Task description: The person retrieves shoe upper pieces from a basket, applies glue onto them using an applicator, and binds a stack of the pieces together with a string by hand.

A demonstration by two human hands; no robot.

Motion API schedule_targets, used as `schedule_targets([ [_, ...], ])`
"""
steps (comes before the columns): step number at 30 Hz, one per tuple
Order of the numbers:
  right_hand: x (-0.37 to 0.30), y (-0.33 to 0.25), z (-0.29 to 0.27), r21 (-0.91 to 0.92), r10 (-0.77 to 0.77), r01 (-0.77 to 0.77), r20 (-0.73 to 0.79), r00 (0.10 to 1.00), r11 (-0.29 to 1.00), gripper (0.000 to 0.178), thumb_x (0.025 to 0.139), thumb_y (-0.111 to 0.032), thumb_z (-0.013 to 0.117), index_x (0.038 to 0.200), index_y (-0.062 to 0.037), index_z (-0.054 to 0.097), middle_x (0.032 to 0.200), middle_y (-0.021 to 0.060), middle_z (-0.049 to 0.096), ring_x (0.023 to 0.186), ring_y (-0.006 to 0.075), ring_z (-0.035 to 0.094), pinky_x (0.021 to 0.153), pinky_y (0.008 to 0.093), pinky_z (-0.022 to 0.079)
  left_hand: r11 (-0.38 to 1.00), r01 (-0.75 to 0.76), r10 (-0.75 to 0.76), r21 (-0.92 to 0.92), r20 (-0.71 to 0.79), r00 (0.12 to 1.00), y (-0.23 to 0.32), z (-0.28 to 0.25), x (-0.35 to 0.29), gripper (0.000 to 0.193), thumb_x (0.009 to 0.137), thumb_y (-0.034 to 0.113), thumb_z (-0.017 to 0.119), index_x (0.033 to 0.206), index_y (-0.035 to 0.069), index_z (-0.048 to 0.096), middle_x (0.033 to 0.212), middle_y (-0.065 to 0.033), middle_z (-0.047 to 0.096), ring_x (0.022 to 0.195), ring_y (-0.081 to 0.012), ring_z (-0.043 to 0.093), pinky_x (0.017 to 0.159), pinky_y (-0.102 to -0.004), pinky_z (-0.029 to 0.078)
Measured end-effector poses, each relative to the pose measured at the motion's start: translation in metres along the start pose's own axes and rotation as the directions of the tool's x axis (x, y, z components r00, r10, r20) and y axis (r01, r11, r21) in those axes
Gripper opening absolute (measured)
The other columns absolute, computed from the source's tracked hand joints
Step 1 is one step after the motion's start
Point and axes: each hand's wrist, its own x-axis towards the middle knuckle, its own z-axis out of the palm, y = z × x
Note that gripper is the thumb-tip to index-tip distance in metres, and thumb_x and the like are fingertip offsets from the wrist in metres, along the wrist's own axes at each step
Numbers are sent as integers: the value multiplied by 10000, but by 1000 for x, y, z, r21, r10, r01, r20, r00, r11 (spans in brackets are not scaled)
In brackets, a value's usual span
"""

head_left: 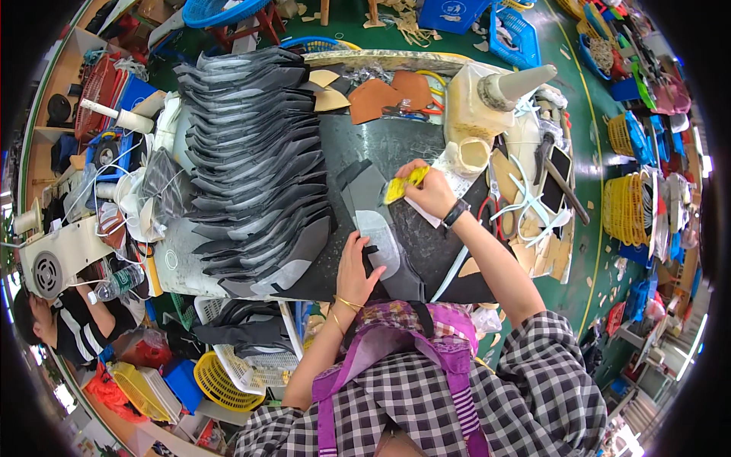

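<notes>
A grey cut panel (pixel 383 238) with a paler, wet-looking band lies on the dark work surface, on top of other dark pieces. My left hand (pixel 355 269) rests on its near left edge, fingers apart. In my right hand (pixel 435 197) is a yellow applicator (pixel 406 185), held near the panel's far right edge; its exact kind is partly hidden by my fingers. To the left stand long overlapping rows of similar dark grey panels (pixel 259 167). A glue pot (pixel 472 154) with a crusted rim is just beyond my right hand.
Behind the pot stands a large cloudy plastic container (pixel 476 99). Scissors (pixel 493 190), a hammer (pixel 565 190) and a phone (pixel 557 171) lie at the right. Brown pieces (pixel 375 100) lie at the back. A white crate (pixel 255 358) sits below the table's left side; another person (pixel 68 320) is at left.
</notes>
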Motion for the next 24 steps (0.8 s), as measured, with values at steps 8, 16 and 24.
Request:
schedule_targets([
  [8,47,-30,-4,-285,76,-24,174,982,958,247,723,-224,672,725,13,600,598,102,620,529,190,609,533,299,486,997,-2,-3,83,61,998,-6,-9,0,660,701,192,731,1237,24,384,1331,-196,380,1195,-368,413,984,-401,361],
  [16,-11,-45,19,-173,-27,113,436,899,978,290,682,-277,654,692,7,597,603,175,603,583,308,629,560,368,508,999,11,-11,46,-3,1000,-15,-4,2,647,701,239,736,1210,18,402,1296,-174,432,1167,-354,443,960,-395,377],
  [24,-58,1,-4,17,288,-304,276,917,952,136,730,-122,652,751,5,607,653,50,612,548,83,555,523,242,453,994,-70,71,80,-13,997,-17,-2,2,623,697,209,736,1194,18,413,1292,-169,438,1159,-349,445,948,-399,372],
])
